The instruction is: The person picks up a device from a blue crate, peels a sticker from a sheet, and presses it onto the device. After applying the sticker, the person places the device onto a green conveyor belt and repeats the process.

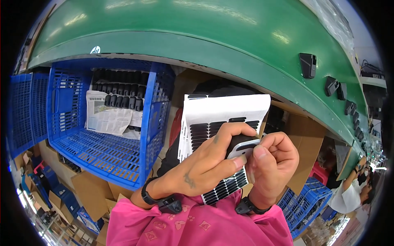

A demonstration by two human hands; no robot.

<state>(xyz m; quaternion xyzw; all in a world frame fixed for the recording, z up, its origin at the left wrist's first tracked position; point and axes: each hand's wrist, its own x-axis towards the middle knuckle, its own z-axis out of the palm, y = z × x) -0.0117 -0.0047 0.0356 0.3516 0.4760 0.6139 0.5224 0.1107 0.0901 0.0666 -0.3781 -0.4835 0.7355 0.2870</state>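
Note:
My left hand [205, 166] grips a small black device with a silver-grey face [244, 146], fingers over its top and thumb along its lower edge. Close against the device's right end is my right hand [276, 162], its thumb and forefinger pinched together. What sits between those fingertips, if anything, is too small to make out. Under both hands, sheets of black oval stickers [225, 107] lie on my lap, white backing showing at the top. The hands hide part of the sticker rows.
On the left stands a blue plastic crate [143, 135] with rows of black devices [123, 89] on newspaper. A green workbench [172, 49] curves across the front, with several black devices [308, 65] along its right. A cardboard box [301, 143] is at right; another person [349, 194] sits beyond.

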